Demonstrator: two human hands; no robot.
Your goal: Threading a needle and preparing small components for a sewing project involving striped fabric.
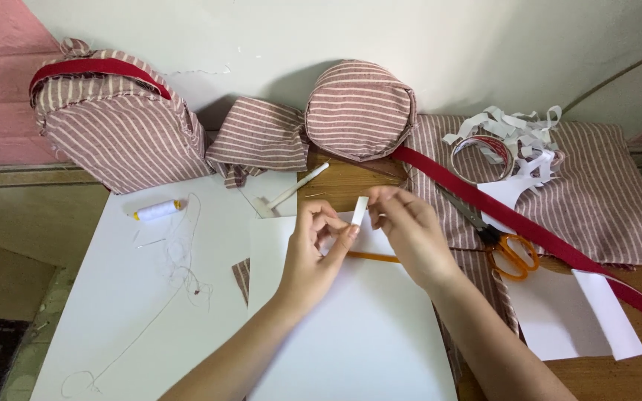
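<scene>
White paper strip [359, 210], small and rectangular, is pinched upright between left hand [313, 252] and right hand [409, 234] fingertip grips above white sheet [351, 327].

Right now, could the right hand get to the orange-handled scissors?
Probably yes. The scissors lie in the open just beside the right hand, nothing between them. That hand, though, pinches a small white strip with the left hand.

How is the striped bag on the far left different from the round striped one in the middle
The left bag is larger, dome-shaped and carries a red band along its top. The round pouch is smaller, drum-shaped, tipped on its side with its flat end facing the camera, no red showing. Both are the same brownish white-striped cloth.
</scene>
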